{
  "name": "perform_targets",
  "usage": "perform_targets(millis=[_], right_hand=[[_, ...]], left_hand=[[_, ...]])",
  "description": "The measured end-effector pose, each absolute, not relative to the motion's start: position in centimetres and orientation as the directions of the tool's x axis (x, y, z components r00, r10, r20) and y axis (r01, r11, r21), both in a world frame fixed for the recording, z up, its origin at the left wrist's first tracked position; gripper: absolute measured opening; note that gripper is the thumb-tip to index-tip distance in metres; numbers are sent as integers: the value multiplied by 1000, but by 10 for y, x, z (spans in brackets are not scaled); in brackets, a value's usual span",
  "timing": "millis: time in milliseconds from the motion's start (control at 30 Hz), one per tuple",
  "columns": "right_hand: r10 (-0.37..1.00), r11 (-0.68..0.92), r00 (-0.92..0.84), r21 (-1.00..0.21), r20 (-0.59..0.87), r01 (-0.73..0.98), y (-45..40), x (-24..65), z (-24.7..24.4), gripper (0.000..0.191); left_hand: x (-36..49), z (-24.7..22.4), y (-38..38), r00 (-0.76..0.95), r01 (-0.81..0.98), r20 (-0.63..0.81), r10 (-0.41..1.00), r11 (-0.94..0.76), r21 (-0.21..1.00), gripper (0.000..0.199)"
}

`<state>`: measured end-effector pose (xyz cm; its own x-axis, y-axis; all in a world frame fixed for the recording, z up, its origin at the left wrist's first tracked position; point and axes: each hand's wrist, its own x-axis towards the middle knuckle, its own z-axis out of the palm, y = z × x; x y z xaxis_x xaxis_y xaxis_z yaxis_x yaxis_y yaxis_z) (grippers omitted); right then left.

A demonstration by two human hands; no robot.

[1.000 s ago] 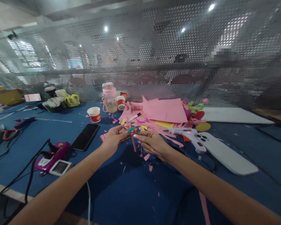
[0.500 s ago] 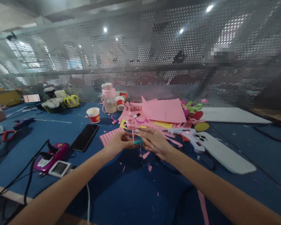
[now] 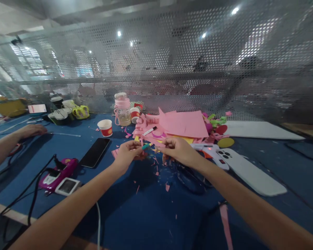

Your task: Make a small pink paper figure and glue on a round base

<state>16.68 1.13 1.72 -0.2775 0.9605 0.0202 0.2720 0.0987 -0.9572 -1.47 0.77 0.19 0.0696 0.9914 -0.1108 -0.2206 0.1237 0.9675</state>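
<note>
Left hand [image 3: 126, 154] pinches what looks like a pink strip [image 3: 142, 141], upright before the paper pile [image 3: 185, 123]; whether the right hand [image 3: 181, 152], fingertips gathered nearby, grips anything I cannot tell. Fine strip handling seems the step; the next move wants steady fingertips. The glue gun [image 3: 214, 152] crowds the right; roomier worktop [image 3: 143, 215] lies toward its near edge [image 3: 15, 213].
</note>
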Motion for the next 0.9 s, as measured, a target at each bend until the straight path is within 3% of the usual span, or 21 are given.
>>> perform_targets(millis=[133,267,367,433,533,633,733,900], right_hand=[[964,191,-254,-870,79,454,12,178,22,30],[883,461,-354,-707,307,536,1,172,29,35],[718,690,-542,-552,437,469,-12,161,34,29],[628,759,-601,-559,494,333,-17,155,34,34],[736,646,-411,-738,537,193,-11,155,26,51],[928,347,-150,-938,342,8,5,159,15,52],[976,175,-119,-981,184,-80,16,158,8,44],[963,205,-162,-975,216,-82,15,148,3,42]], left_hand=[[-16,3,10,6,-236,-96,995,95,967,30],[-16,2,9,-20,-231,-106,994,99,968,30],[-16,0,9,1,-252,-68,998,66,966,29],[-16,-2,9,40,-281,-39,998,49,958,28],[-15,-3,10,114,-325,-54,992,88,942,27],[-14,-3,10,159,-348,-79,984,131,928,28],[-12,-1,7,191,-358,-65,979,131,924,32],[-9,1,0,224,-310,14,975,57,949,38]])
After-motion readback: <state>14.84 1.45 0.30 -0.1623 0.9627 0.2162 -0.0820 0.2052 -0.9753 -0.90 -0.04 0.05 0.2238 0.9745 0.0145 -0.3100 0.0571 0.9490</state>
